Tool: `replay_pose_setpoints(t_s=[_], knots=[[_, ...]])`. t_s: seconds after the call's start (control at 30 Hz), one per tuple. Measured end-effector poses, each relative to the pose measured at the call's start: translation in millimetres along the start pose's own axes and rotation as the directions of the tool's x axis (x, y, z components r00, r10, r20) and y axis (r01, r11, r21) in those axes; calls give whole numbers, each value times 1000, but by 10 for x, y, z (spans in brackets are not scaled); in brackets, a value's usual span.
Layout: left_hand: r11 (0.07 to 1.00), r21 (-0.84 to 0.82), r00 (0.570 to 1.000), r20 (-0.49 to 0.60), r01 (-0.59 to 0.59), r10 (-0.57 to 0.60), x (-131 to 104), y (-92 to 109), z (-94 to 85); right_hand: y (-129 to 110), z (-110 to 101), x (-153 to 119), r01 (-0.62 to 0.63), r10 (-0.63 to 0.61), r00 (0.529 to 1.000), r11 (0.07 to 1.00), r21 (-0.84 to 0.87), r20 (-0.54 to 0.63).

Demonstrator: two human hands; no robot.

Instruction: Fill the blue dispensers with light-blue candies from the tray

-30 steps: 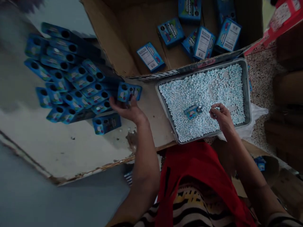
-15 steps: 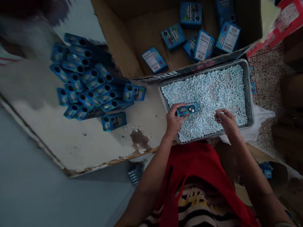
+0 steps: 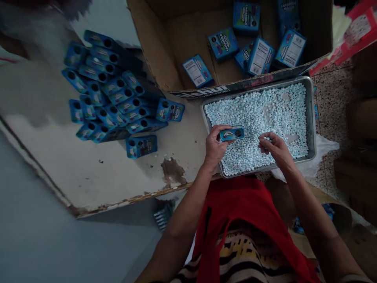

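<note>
"Caramelo Macizo carton [image 3: 227,135]: where?"
"Gripped at one end in left hand [image 3: 216,146], over metal tray [image 3: 312,118] of pale-blue candies [image 3: 244,108]."
"And right hand [image 3: 273,147]?"
"Curled, pinching several candies, near carton but apart."

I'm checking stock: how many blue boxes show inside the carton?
7 boxes: lower left, left of centre, top centre, two overlapping at lower centre, lower right, top right of the carton. More may be hidden.

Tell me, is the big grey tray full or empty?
Not empty: small pale-blue pieces cover most of the tray, though bare patches show on the right. I cannot tell how deep they lie.
</note>
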State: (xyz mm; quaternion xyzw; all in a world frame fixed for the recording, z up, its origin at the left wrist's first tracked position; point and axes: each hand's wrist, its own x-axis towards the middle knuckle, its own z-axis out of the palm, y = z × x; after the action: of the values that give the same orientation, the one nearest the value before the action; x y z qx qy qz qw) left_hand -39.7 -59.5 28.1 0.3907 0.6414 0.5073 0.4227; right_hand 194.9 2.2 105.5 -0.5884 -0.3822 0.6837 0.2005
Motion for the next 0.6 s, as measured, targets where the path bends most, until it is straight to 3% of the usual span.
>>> replay_pose_setpoints(t_s=[0.13, 0.23, 0.27, 0.33, 0.4, 0.43, 0.5, 0.6], knots=[[1000, -21, 999, -31, 17, -17, -44, 48, -47, -114, 89, 90, 43, -42, 999, 997, -71, 7], [997, 28, 978, -201, 71, -64, -176, 51, -291, -78, 32, 165, 48, -55, 997, 988, -146, -47], [992, 54, 950, -298, 112, -91, -234, 26, -424, -51, -6, 194, 50, -64, 995, 981, -188, -73], [973, 89, 852, -504, 214, -141, -330, -77, -741, -6, -86, 263, 81, -124, 987, 935, -346, -106], [951, 101, 743, -650, 293, -160, -345, -240, -1076, -19, -141, 337, 161, -249, 966, 802, -575, -76], [943, 110, 707, -690, 314, -155, -309, -334, -1228, -64, -148, 366, 205, -311, 950, 709, -675, -38], [932, 167, 693, -713, 320, -110, -164, -521, -1466, -245, -116, 396, 275, -386, 922, 566, -777, 44], [894, 318, 707, -707, 315, 2, 54, -690, -1604, -712, 27, 424, 357, -442, 892, 570, -740, 89]])
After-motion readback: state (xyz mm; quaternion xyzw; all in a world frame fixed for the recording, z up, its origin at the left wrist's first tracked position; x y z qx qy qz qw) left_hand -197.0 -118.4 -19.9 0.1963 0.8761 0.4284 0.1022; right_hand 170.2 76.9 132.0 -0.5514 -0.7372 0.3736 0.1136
